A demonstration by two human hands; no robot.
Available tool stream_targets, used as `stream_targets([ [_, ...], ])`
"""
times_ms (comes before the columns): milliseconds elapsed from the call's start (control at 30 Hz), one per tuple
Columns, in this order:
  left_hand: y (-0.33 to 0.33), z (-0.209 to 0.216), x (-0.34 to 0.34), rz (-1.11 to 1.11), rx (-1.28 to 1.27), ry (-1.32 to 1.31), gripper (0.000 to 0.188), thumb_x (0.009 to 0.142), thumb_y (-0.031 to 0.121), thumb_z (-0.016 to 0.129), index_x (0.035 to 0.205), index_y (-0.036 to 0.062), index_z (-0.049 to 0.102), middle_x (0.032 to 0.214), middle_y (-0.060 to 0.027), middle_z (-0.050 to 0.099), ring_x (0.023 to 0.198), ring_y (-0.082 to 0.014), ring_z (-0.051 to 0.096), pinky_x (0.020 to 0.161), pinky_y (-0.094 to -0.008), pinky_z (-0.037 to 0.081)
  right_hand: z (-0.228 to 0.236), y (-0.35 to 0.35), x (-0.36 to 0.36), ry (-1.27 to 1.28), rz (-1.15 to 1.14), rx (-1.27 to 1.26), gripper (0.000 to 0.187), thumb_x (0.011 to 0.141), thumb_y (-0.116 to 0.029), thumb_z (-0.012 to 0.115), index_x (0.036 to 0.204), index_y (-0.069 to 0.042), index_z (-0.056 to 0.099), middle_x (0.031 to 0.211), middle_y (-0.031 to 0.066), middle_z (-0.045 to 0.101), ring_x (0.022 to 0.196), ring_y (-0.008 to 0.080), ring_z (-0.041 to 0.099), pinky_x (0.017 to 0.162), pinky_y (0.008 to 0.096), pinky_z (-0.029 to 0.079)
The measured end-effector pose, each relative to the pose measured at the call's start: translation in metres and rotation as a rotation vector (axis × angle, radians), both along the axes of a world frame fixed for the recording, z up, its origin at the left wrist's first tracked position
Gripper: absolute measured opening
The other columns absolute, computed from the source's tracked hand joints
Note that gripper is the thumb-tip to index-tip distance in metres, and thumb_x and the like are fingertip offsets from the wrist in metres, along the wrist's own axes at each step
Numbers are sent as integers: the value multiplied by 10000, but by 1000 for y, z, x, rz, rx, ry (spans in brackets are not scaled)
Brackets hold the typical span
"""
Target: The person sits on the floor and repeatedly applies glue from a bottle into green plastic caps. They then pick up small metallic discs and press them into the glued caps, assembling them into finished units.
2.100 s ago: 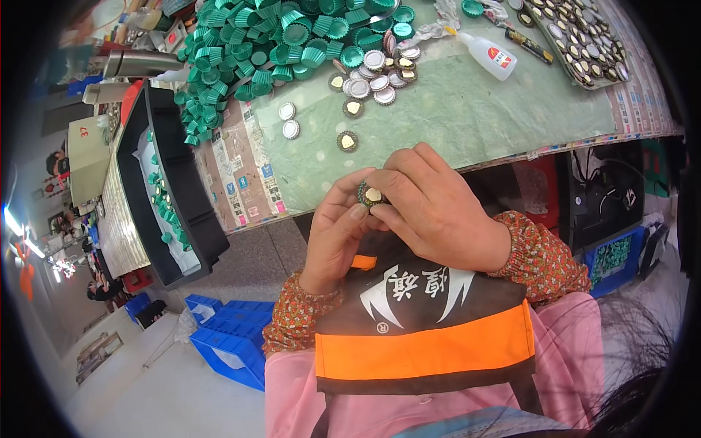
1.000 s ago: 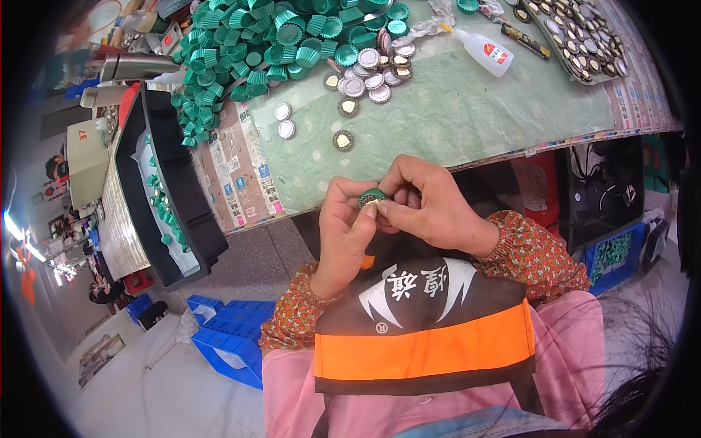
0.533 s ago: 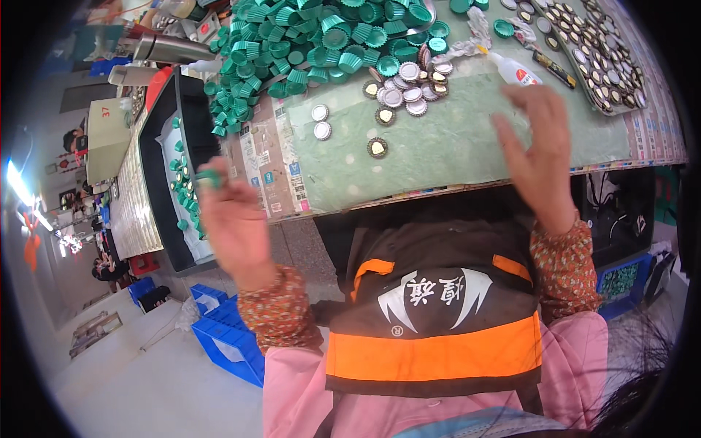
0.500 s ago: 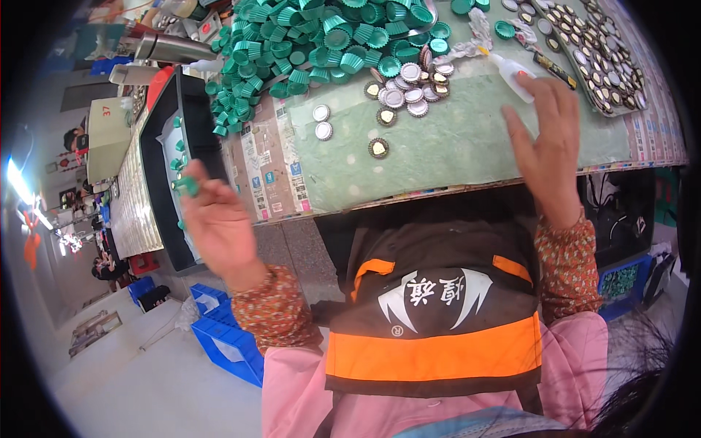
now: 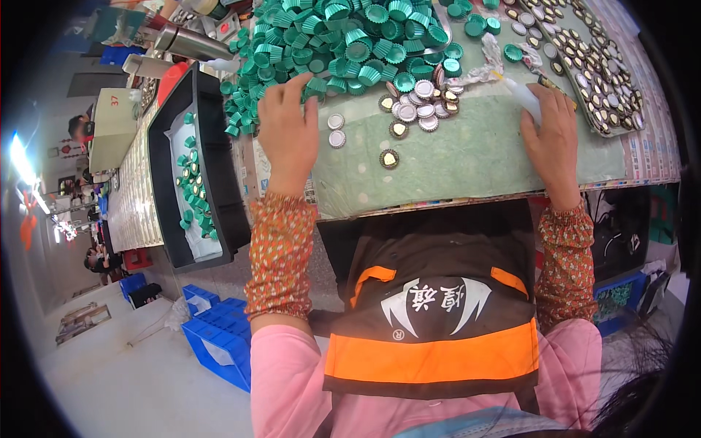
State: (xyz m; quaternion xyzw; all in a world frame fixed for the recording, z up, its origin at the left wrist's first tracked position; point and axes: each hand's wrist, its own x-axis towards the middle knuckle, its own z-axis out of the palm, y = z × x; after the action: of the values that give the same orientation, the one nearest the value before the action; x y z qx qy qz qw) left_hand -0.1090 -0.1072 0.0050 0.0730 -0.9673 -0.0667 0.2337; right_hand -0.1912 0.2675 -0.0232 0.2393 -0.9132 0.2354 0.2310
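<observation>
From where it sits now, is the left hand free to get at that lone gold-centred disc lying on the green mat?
Probably yes. The left hand rests at the edge of the green caps, and the lone disc lies on bare mat just to its right, nothing between them.

The right hand covers most of the white plastic squeeze bottle; the heap of ribbed green plastic caps runs off the far edge.

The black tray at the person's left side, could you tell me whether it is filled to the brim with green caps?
No, the black tray holds only a thin scatter of green caps lying on its pale liner.
</observation>
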Motion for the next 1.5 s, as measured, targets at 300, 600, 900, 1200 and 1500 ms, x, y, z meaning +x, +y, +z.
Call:
stream_targets([
  [300,2,-14,-1,-46,341,79,244,917,118,674,1114,41,551,1013,-68,614,890,-207,599,776,-353,506,22,-24,38,-838,163,-785,274,901,-210,754,1044,-41,592,831,-5,558,758,80,500,668,268,437],
  [600,21,-22,12,-117,743,-25,277,893,31,657,1124,52,506,972,-48,594,788,-130,564,677,-288,473,34,-65,64,-967,451,-663,279,906,-191,726,1068,-38,558,876,32,563,792,101,513,691,282,448],
  [900,28,-30,25,-128,782,-55,235,956,53,544,1182,85,488,933,-53,576,709,-126,538,632,-291,453,35,-102,65,-863,523,-632,363,896,-193,718,1154,-17,533,943,188,641,830,296,649,746,398,510],
  [1200,28,-29,26,-99,1263,-114,216,1035,60,457,1228,125,528,910,-6,564,610,-10,437,527,-184,382,25,-141,74,-870,554,-712,440,869,-199,750,1185,-29,495,978,221,635,877,386,666,773,444,521],
  [1500,41,-34,26,-90,1354,8,210,1020,58,470,1206,121,545,853,31,488,681,-33,446,578,-221,377,30,-182,100,-1044,509,-788,531,814,-237,830,1180,-42,497,1018,116,620,905,199,620,788,359,522],
])
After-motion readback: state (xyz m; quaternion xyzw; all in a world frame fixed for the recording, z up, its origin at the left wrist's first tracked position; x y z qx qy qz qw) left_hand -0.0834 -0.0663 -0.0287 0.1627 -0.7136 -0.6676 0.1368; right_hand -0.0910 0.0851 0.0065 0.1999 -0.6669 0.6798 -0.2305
